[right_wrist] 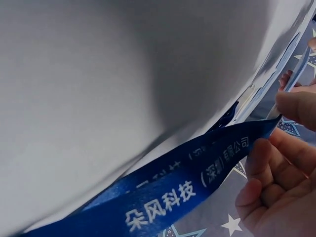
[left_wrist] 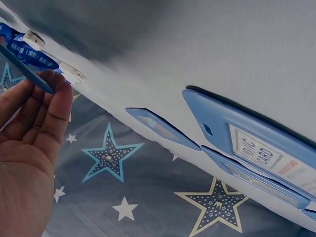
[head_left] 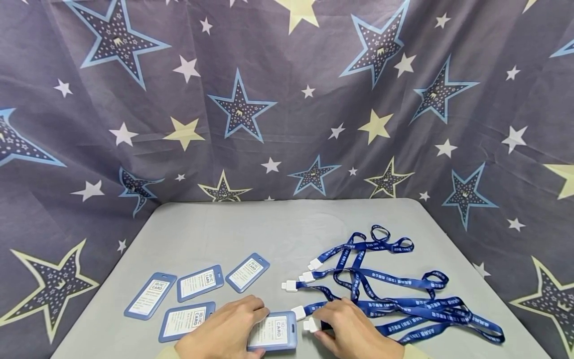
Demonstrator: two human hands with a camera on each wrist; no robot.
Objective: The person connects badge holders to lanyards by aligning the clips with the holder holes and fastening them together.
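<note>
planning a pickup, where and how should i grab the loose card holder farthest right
Probably pinch the card holder across its long edges, coming from above and the right: it lies flat, so the thin rim offers the hold, and the neighbouring holder sits on its left.

Pale yellow left sleeve [head_left: 168, 352] and matching right sleeve [head_left: 413, 352], both only partly visible
</note>
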